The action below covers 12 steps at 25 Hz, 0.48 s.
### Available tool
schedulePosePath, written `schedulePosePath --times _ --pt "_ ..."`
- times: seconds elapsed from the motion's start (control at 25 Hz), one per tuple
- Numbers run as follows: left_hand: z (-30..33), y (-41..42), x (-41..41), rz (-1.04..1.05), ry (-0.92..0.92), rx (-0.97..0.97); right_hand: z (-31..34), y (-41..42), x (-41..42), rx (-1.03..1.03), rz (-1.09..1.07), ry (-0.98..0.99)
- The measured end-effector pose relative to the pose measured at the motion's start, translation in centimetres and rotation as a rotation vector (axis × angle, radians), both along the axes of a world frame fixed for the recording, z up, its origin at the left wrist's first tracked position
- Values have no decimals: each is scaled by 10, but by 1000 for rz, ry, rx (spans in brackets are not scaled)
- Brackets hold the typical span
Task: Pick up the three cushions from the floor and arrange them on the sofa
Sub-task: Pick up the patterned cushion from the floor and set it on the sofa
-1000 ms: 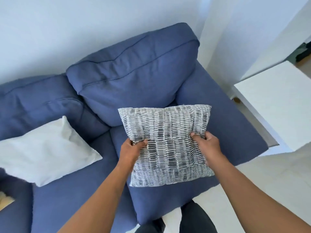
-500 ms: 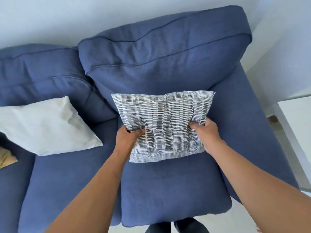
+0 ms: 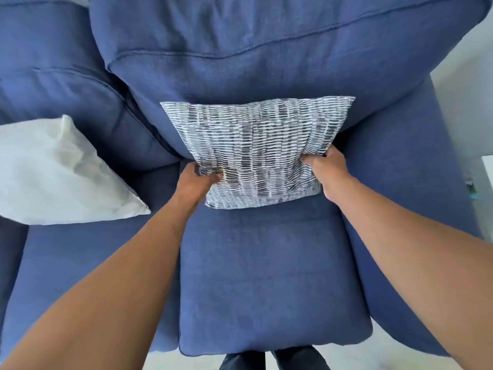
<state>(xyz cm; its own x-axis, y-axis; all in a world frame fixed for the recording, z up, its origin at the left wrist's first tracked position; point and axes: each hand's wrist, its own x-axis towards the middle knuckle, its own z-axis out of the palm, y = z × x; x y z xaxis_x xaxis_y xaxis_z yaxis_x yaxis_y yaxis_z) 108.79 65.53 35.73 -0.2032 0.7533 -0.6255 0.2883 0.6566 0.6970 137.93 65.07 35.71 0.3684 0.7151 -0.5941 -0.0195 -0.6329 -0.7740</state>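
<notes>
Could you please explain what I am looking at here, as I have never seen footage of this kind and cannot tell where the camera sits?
No machine is involved: a person wears one wide-angle camera on the head, looking forward and down, so the two bare arms reaching in are their own. Below them is a blue sofa. The left hand and right hand each grip a lower corner of a grey-and-white patterned cushion, which leans against the sofa's back cushion. A plain white cushion already lies on the seat to the left. The wide lens makes the edges of the picture bend.
</notes>
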Motion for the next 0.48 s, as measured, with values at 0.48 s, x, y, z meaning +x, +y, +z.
schedulePosePath --times 0.48 --pt "66 75 -30 89 -23 350 63 61 47 256 85 -308"
